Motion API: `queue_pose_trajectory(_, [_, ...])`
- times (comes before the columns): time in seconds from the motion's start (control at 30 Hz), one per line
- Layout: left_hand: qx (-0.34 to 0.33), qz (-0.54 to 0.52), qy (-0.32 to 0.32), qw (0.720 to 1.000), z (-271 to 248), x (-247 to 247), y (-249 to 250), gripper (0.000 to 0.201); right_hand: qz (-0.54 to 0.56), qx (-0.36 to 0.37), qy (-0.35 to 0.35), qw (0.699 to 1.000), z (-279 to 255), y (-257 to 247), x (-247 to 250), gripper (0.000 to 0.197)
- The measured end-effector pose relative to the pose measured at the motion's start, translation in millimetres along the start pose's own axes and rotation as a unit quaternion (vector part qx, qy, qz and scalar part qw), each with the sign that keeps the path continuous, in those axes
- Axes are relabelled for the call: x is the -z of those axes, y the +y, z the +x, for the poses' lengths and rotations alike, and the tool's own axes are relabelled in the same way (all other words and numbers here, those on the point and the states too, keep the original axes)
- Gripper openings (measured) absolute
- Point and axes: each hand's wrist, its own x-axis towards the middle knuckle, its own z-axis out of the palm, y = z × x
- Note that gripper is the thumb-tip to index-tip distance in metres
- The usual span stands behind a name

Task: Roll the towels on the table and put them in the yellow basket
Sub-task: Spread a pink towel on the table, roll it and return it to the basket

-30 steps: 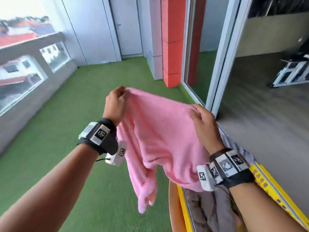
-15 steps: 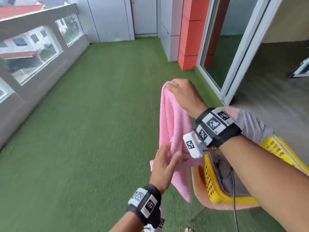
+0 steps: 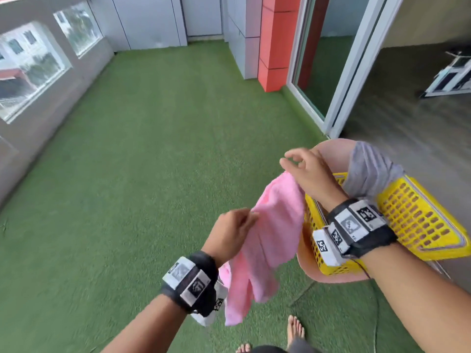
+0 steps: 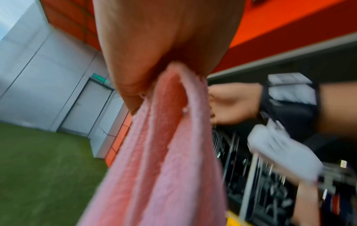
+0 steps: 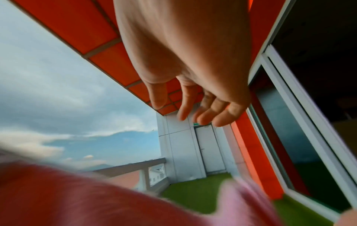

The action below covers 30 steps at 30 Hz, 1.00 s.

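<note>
A pink towel (image 3: 270, 240) hangs in the air in front of me, above the green turf. My left hand (image 3: 235, 228) grips it at its left edge, and the left wrist view shows the pink towel (image 4: 164, 152) bunched under the palm. My right hand (image 3: 303, 169) hovers just above the towel's top end with relaxed fingers (image 5: 204, 113) and holds nothing. The yellow basket (image 3: 413, 222) sits to the right on a round pinkish table (image 3: 328, 276). A grey towel (image 3: 369, 169) lies over the basket's far rim.
Green turf (image 3: 153, 174) covers the balcony floor. A low wall with windows (image 3: 33, 72) runs along the left. An orange pillar (image 3: 275, 42) and a sliding glass door (image 3: 339, 72) stand to the right. My bare feet (image 3: 295, 329) show at the bottom edge.
My right hand has let go of the towel's top and now hovers open above it. My left hand has taken hold of the towel, which has dropped lower and slumped.
</note>
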Motion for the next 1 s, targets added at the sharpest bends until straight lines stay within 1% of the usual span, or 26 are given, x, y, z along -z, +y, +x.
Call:
queue_pose_trajectory(0.03, [0.007,-0.015,-0.013,1.000,12,4,7,0.043,0.039,0.007,-0.037,0.999,-17,2,-7,0.027])
queue_pose_trajectory(0.1, [0.043,-0.070,-0.014,0.997,35,9,19,0.039,0.132,-0.021,-0.118,0.984,-50,0,-17,0.028])
queue_pose_trajectory(0.17, [0.096,-0.153,-0.001,0.983,55,9,28,0.034,0.195,-0.050,-0.171,0.964,-76,-6,-24,0.025])
queue_pose_trajectory(0.2, [0.122,-0.202,-0.004,0.972,62,9,34,0.033,0.224,-0.064,-0.186,0.955,-85,-9,-26,0.025])
queue_pose_trajectory(0.27, [0.174,-0.270,-0.028,0.947,75,10,44,0.036,0.282,-0.099,-0.185,0.936,-94,-11,-28,0.027])
queue_pose_trajectory(0.33, [0.199,-0.284,-0.072,0.935,82,14,57,0.038,0.332,-0.127,-0.169,0.919,-94,-11,-26,0.020])
queue_pose_trajectory(0.4, [0.203,-0.273,-0.122,0.932,87,17,66,0.038,0.350,-0.131,-0.178,0.910,-92,-12,-23,0.014])
queue_pose_trajectory(0.47, [0.191,-0.264,-0.175,0.929,88,25,71,0.045,0.380,-0.137,-0.194,0.894,-88,-14,-20,0.020])
queue_pose_trajectory(0.5, [0.173,-0.261,-0.195,0.929,88,29,70,0.046,0.401,-0.136,-0.189,0.886,-83,-15,-16,0.023])
queue_pose_trajectory(0.53, [0.152,-0.259,-0.212,0.930,88,33,68,0.041,0.410,-0.130,-0.169,0.887,-78,-16,-10,0.023])
queue_pose_trajectory(0.6, [0.111,-0.259,-0.232,0.931,87,41,62,0.030,0.376,-0.104,-0.107,0.915,-65,-21,6,0.018])
queue_pose_trajectory(0.63, [0.088,-0.251,-0.244,0.933,85,42,59,0.028,0.349,-0.081,-0.087,0.930,-59,-22,14,0.018])
queue_pose_trajectory(0.7, [0.033,-0.190,-0.259,0.946,83,40,52,0.028,0.303,-0.040,-0.072,0.949,-49,-27,28,0.015])
queue_pose_trajectory(0.77, [0.001,-0.157,-0.245,0.957,81,33,50,0.021,0.277,-0.016,-0.064,0.959,-42,-32,37,0.018])
queue_pose_trajectory(0.83, [-0.009,-0.182,-0.237,0.954,76,26,46,0.017,0.270,-0.001,-0.050,0.961,-38,-33,42,0.022])
queue_pose_trajectory(0.9, [-0.006,-0.221,-0.246,0.944,71,17,34,0.017,0.273,0.004,-0.030,0.962,-36,-27,45,0.028])
queue_pose_trajectory(0.97, [0.009,-0.235,-0.252,0.939,64,9,19,0.021,0.277,0.005,-0.011,0.961,-35,-19,50,0.049])
queue_pose_trajectory(1.0, [0.015,-0.227,-0.250,0.941,61,6,13,0.025,0.278,0.005,-0.002,0.961,-34,-13,53,0.057])
